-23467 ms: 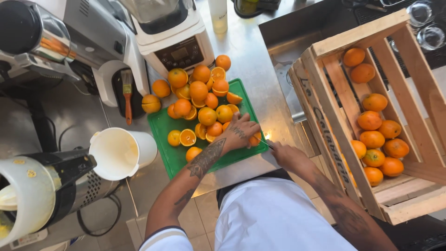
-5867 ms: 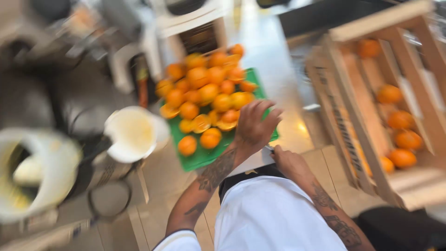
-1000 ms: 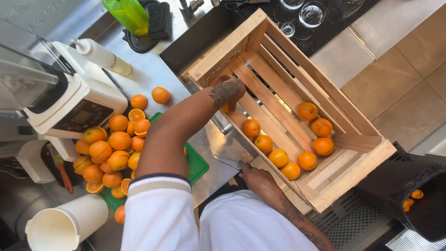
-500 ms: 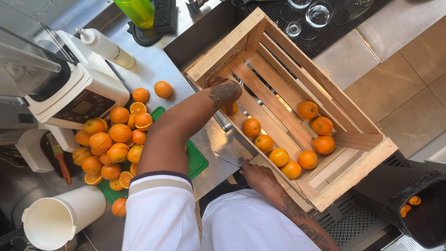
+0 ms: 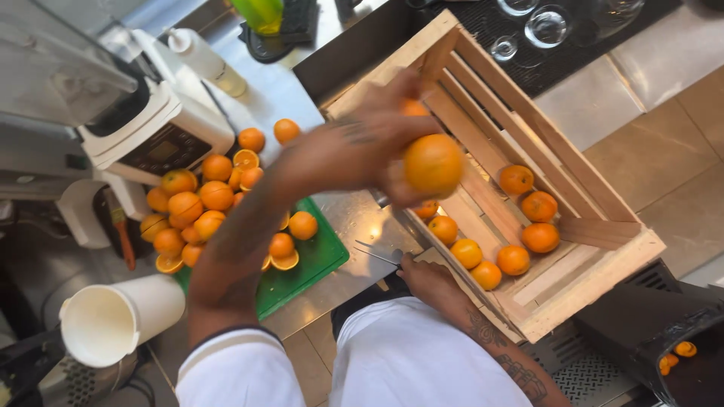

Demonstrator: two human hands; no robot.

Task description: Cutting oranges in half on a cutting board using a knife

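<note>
My left hand [image 5: 377,143] is raised above the near end of a wooden crate [image 5: 596,283], blurred by motion. It grips one orange [image 5: 432,163] in front and a second orange [image 5: 413,108] behind the fingers. Several more oranges [image 5: 520,226] lie in the bottom of the crate. My right hand [image 5: 426,277] rests at the counter's front edge, its fingers curled around the handle of a knife [image 5: 375,252] whose blade lies on the steel counter. Left of the knife, a green cutting board [image 5: 313,265] carries a pile of whole and halved oranges [image 5: 200,211].
A white jug [image 5: 113,324] stands at the front left. A white blender base [image 5: 166,136] and a squeeze bottle [image 5: 204,64] sit behind the pile. Upturned glasses [image 5: 547,26] stand beyond the crate. A black bin [image 5: 671,347] holding peel is at the lower right.
My left hand was reaching down into the crate; it has now come up and toward me with oranges in its grip. My right hand stays at the counter edge.
</note>
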